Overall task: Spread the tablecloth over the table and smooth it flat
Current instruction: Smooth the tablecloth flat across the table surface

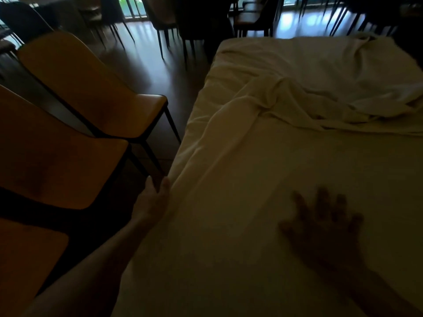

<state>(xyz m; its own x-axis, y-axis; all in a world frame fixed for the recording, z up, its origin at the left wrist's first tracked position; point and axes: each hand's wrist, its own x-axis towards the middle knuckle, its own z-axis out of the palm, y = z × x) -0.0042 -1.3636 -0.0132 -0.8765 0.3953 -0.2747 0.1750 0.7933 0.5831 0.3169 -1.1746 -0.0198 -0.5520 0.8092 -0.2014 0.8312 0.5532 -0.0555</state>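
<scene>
Smoothing well: left hand (158,195) pinches the cloth (263,179) edge; flat, spread right hand (325,227) should sweep toward far wrinkles.

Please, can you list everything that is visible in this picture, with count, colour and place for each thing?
tablecloth: one, cream-white, over the table on the right; flat near the person, bunched in folds at the far end
near chairs: three, orange seats on dark legs, in a row left of the table
far chairs: several, dark, at the back of the room; count unclear
floor: dark, glossy, between chairs and table
windows: bright, along the far wall
left hand: at the cloth's left edge, thumb and fingers on the hanging side; grip unclear
right hand: blurred, fingers spread flat on the cloth, near right
</scene>
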